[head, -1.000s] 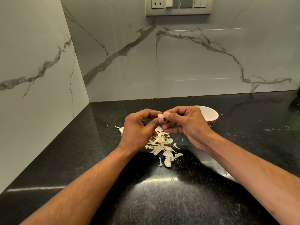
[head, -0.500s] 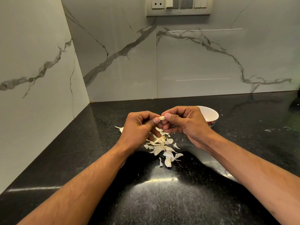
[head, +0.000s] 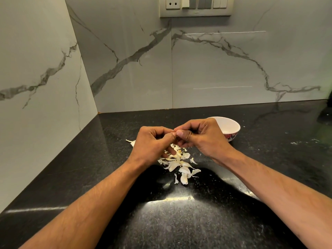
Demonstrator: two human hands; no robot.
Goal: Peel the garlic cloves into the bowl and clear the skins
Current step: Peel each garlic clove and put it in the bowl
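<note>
Grey-veined marble walls meet in a corner behind a glossy black table (head: 179,221), with a switch panel (head: 195,6) high at 12 o'clock. Your left hand (head: 152,146) and right hand (head: 203,139) meet thumb to thumb above the middle of the table, fingers curled in tight. Whatever you are pinching between them is hidden by the fingertips; judging by the task it is a garlic clove, but you cannot tell from this view. Directly under your hands, spreading toward 6 o'clock, lies the pile of garlic skins (head: 179,164), loose on the table, with one stray skin (head: 132,141) at 9 o'clock of the left hand. The bowl (head: 231,130) sits just behind your right hand at 2 o'clock, white inside, its contents hard to make out.

You look to be mid-peel. Next, strip the last skin free, let it drop on the pile, then carry the bare clove to the bowl. The skins remain to be cleared.
</note>
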